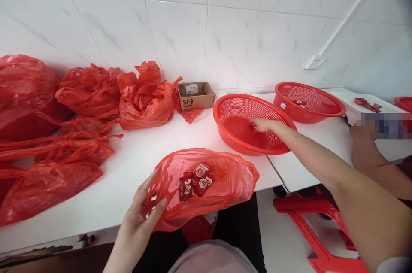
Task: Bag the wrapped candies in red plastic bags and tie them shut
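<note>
A red plastic bag lies spread at the table's front edge, its mouth facing up. Several small dark-red packets with white print rest inside it. My left hand grips the bag's left rim, thumb on the near side and fingers on the far side. To the right, my right hand reaches down into a red perforated plastic basket. Its fingers are curled together near the basket's bottom, and what they hold, if anything, is too small to make out.
Several bulging red bags crowd the table's left side. A small cardboard box stands by the wall. Another red basket with a few packets is at the back right. A co-worker's arm and a red stool are at the right.
</note>
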{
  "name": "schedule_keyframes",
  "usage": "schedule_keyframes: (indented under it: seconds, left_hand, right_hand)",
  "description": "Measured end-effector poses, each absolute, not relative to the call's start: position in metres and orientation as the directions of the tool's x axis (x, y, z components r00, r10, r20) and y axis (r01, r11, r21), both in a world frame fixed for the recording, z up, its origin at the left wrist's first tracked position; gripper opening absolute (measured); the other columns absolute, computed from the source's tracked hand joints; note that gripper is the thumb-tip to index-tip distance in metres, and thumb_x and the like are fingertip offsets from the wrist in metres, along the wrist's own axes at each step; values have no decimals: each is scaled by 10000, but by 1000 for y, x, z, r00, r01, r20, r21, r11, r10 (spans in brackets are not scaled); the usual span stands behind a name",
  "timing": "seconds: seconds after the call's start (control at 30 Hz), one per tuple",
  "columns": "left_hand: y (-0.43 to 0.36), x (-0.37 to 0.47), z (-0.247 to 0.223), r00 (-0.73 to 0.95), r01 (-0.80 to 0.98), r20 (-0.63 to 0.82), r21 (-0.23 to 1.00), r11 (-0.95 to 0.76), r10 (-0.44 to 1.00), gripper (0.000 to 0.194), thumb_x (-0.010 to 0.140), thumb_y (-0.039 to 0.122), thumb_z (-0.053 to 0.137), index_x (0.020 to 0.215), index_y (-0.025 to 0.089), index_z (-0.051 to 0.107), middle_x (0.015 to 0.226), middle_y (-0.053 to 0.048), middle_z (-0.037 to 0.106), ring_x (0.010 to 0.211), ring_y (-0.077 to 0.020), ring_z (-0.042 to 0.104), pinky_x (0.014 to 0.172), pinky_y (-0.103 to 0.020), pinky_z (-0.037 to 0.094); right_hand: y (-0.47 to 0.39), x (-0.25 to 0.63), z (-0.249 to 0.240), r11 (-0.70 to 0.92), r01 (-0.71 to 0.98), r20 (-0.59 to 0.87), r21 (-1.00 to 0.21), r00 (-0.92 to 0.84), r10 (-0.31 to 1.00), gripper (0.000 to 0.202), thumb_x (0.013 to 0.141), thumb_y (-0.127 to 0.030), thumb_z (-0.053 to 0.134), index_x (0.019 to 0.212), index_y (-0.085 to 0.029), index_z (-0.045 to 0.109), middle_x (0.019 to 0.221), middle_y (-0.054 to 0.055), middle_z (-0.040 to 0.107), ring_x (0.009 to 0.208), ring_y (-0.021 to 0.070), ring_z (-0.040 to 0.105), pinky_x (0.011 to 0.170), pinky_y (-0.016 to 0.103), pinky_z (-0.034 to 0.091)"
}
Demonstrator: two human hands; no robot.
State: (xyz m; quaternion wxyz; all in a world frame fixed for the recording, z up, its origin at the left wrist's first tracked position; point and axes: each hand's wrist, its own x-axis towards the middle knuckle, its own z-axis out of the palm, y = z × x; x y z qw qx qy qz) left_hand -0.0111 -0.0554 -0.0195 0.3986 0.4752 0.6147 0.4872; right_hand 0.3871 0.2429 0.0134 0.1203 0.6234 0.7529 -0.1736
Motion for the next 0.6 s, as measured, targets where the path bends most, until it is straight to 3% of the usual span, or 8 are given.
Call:
schedule_keyframes:
  seconds: [0.1, 0.17, 0.23, 0.3, 0.37, 0.43, 0.5, 0.6]
  left_hand:
    - [-62, -6, -15, -275, 96, -84, 989, 114, 958, 672, 860, 462, 605, 1471, 388, 335, 1525, -22, 405, 1345, -268, 452, 1027, -376, 484]
    - [-65, -5, -13, -292, 61, -119, 988, 142, 949, 691, 860, 457, 611, 1475, 421, 299, 1538, -19, 375, 1329, -258, 471, 984, -342, 514]
    - [-66, -6, -14, -297, 58, -132, 986, 156, 946, 703, 858, 457, 615, 1478, 421, 286, 1544, -35, 353, 1315, -261, 483, 952, -328, 532]
    - [-65, -6, -14, -294, 58, -144, 984, 168, 945, 708, 858, 457, 615, 1482, 406, 285, 1548, -46, 338, 1314, -261, 481, 957, -328, 527]
    - [-65, -5, -13, -293, 39, -163, 983, 182, 942, 711, 859, 449, 618, 1485, 392, 286, 1551, -50, 336, 1324, -259, 470, 978, -328, 514]
    - [-64, -2, -10, -300, 13, -174, 982, 186, 938, 710, 855, 436, 630, 1482, 381, 300, 1549, -49, 342, 1334, -261, 459, 1002, -332, 498]
    - [-64, 1, -8, -303, -8, -177, 983, 183, 936, 709, 851, 426, 640, 1478, 378, 312, 1547, -50, 350, 1337, -270, 456, 1024, -353, 483]
    - [-65, 3, -7, -293, -17, -179, 983, 182, 939, 709, 855, 422, 633, 1482, 384, 304, 1553, -54, 344, 1342, -285, 450, 1034, -393, 475]
  right_hand:
    - [241, 377, 15, 178, 964, -488, -196, -254, 835, 245, 709, -214, 676, 947, -167, 652, 1011, 110, 686, 864, 239, 660, 719, 322, 503]
    - [234, 365, 27, 208, 936, -497, -283, -329, 803, 193, 757, -259, 646, 932, -181, 620, 995, 86, 684, 841, 204, 659, 706, 294, 502]
    - [218, 346, 47, 259, 848, -392, -461, -457, 798, 218, 822, -337, 599, 988, -196, 573, 1017, 72, 675, 856, 178, 649, 721, 280, 503]
    - [193, 320, 68, 331, 661, -182, -674, -583, 792, 282, 845, -420, 587, 1018, -203, 534, 1001, 67, 670, 854, 173, 638, 729, 291, 504]
    - [161, 292, 86, 397, 492, -33, -775, -659, 752, 297, 839, -442, 610, 1014, -217, 528, 971, 49, 672, 850, 172, 635, 739, 302, 506]
    - [128, 266, 96, 478, 461, 23, -748, -701, 713, 246, 847, -420, 616, 993, -231, 556, 951, 30, 673, 836, 166, 634, 746, 305, 503]
    - [101, 248, 101, 570, 524, 95, -632, -678, 729, 227, 852, -412, 626, 1006, -249, 590, 955, 20, 668, 800, 162, 622, 718, 307, 497]
    - [76, 243, 105, 679, 519, 356, -520, -591, 724, 220, 889, -404, 603, 1052, -256, 618, 991, 27, 662, 821, 173, 621, 713, 315, 506]
